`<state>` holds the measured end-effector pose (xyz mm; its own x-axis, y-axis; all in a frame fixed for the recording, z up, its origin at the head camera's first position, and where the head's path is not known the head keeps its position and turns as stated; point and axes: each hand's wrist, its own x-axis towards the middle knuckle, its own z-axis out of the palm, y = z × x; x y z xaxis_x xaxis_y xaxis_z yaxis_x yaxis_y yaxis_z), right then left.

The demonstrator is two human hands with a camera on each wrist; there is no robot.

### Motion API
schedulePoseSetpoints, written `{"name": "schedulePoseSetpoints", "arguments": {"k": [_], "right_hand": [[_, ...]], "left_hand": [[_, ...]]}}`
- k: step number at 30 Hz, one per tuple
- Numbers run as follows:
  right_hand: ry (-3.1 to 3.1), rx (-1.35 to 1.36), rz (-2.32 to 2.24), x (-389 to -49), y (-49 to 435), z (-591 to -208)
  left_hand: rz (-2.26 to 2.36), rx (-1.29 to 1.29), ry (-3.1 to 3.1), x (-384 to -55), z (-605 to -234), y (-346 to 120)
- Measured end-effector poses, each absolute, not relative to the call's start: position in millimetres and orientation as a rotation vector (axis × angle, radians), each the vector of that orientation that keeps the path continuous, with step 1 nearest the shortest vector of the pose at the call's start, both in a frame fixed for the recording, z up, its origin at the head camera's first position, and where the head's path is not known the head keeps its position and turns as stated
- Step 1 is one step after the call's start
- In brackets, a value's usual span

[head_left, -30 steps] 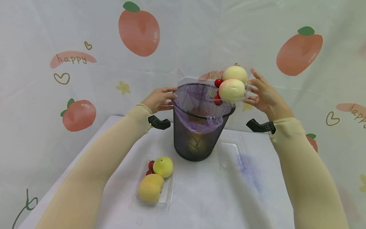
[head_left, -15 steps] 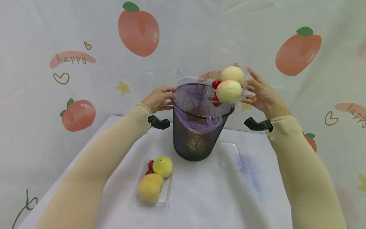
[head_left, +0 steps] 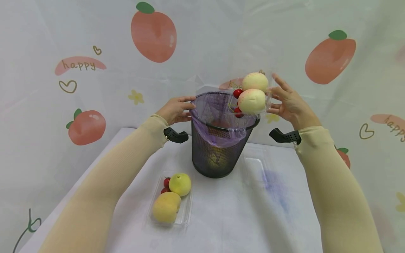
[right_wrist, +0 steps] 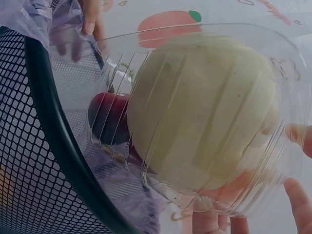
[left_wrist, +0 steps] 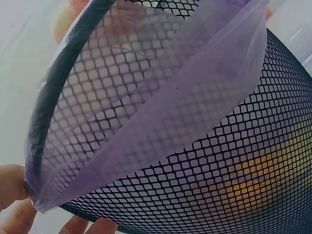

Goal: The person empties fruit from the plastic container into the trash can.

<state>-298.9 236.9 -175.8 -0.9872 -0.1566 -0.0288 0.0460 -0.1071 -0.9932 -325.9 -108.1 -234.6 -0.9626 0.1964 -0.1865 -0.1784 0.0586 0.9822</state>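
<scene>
My left hand (head_left: 174,110) holds the black mesh wastebasket (head_left: 202,154) by its left rim, where the purple bin liner (head_left: 218,141) folds over. Past the right side of the rim, my right hand (head_left: 292,105) grips a clear plastic container (head_left: 268,102), tilted toward the opening. Two pale peaches (head_left: 252,101) and several red cherries (head_left: 238,93) are in it. Close up in the right wrist view, a cherry (right_wrist: 108,117) lies at the container's low end, overlapping the liner. Yellow shapes (left_wrist: 248,195) show through the mesh low in the basket.
Front left on the white table (head_left: 227,218) sits another clear container (head_left: 187,214) with a yellow pear-like fruit (head_left: 180,184), a yellow apple-like fruit (head_left: 166,207) and small red fruits (head_left: 166,182). A clear tray (head_left: 254,168) lies right of the wastebasket. A printed cloth (head_left: 202,42) hangs behind.
My right hand and the container with the peaches and cherries have shifted slightly left, further over the wastebasket. My left hand stays on the rim.
</scene>
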Motion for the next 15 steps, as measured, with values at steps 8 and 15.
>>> {"name": "schedulePoseSetpoints", "arguments": {"k": [8,15], "right_hand": [[1.964,-0.110,-2.237,-300.4,236.8,-174.8],[1.987,-0.114,-2.214,-300.6,233.3,-172.9]], "left_hand": [[1.994,0.012,2.066,-324.9,-234.8,-108.2],[1.994,0.014,2.067,-326.0,-235.6,-107.8]]}}
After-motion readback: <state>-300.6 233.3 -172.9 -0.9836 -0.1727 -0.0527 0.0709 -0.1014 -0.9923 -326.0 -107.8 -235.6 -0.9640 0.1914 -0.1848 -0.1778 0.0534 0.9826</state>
